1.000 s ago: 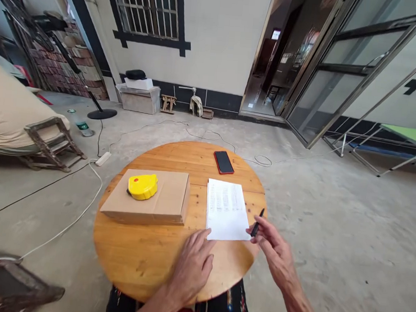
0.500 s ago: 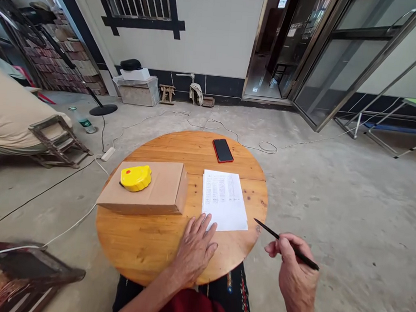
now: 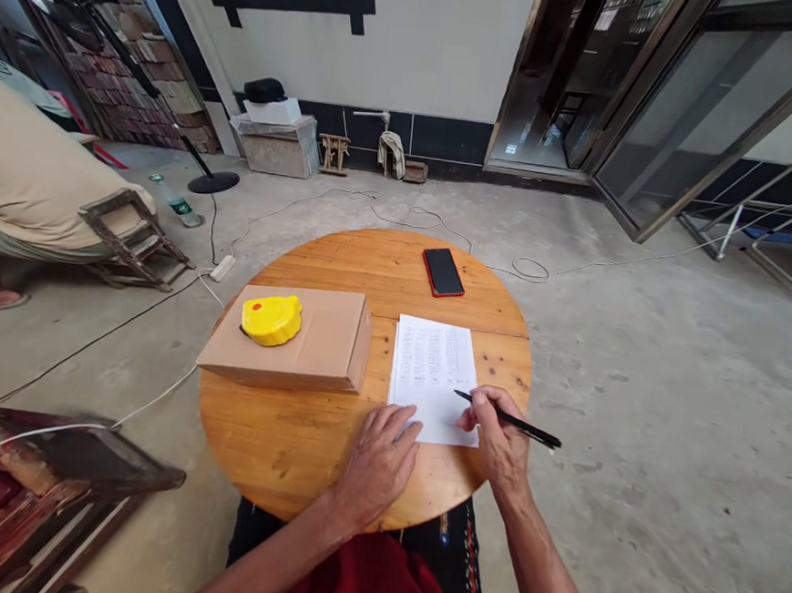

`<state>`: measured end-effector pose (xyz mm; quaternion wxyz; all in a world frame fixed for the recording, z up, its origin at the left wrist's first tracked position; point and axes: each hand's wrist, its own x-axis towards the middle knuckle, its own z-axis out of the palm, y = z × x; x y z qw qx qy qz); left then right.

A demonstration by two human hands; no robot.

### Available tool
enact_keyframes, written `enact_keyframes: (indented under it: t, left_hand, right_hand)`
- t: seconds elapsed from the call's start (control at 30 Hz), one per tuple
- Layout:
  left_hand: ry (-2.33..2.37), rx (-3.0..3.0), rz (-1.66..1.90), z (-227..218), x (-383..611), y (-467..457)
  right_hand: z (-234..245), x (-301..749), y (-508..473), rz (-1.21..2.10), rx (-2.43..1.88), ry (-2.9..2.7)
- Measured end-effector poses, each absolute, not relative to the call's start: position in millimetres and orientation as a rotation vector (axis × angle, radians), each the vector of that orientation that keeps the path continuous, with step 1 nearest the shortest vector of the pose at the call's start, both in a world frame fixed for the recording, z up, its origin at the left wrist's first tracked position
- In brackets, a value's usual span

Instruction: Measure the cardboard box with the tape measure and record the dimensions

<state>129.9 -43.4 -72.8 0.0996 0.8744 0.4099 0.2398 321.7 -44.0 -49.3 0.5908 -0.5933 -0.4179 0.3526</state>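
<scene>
A sheet of white paper point(image 3: 432, 409) lies on the round wooden table point(image 3: 281, 443), its upper part covered with columns of handwriting; another sheet's edge shows beneath it. My left hand point(image 3: 383, 460) rests flat, fingers stretched out, on the paper's lower left corner and the wood beside it. Between the thumb and fingers of my right hand point(image 3: 498, 437) is a black pen point(image 3: 526, 426). Its tip points left, over the paper just below the writing; whether it touches cannot be made out.
Left of the paper sits a closed cardboard box point(image 3: 324, 337) with a yellow tape measure point(image 3: 272, 320) on top. A red-edged phone point(image 3: 444, 272) lies at the table's far side. Another person point(image 3: 49, 169) sits at the left on a wooden stool point(image 3: 136, 238). Cables point(image 3: 101, 342) cross the floor.
My right hand has brought the pen leftward from beyond the table's edge to over the paper. My left hand stays at the paper's corner. The view has shifted slightly.
</scene>
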Motion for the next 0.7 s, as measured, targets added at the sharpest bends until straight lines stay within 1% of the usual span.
enact_keyframes:
  t: [0.1, 0.23, 0.4, 0.7]
  left_hand:
    - [1.156, 2.616, 0.652, -71, 141, -32]
    - [1.143, 2.638, 0.571, -77, 152, -23]
    - [1.179, 2.605, 0.559, -83, 154, -21]
    - [1.197, 2.523, 0.580, -84, 154, -19]
  right_hand:
    - [-58, 319, -32, 0.861, -1.439, -1.052]
    - [-63, 318, -21, 0.796, -1.534, -1.128]
    - [-69, 315, -12, 0.834, -1.558, -1.193]
    - [-80, 313, -12, 0.640, -1.599, -1.442]
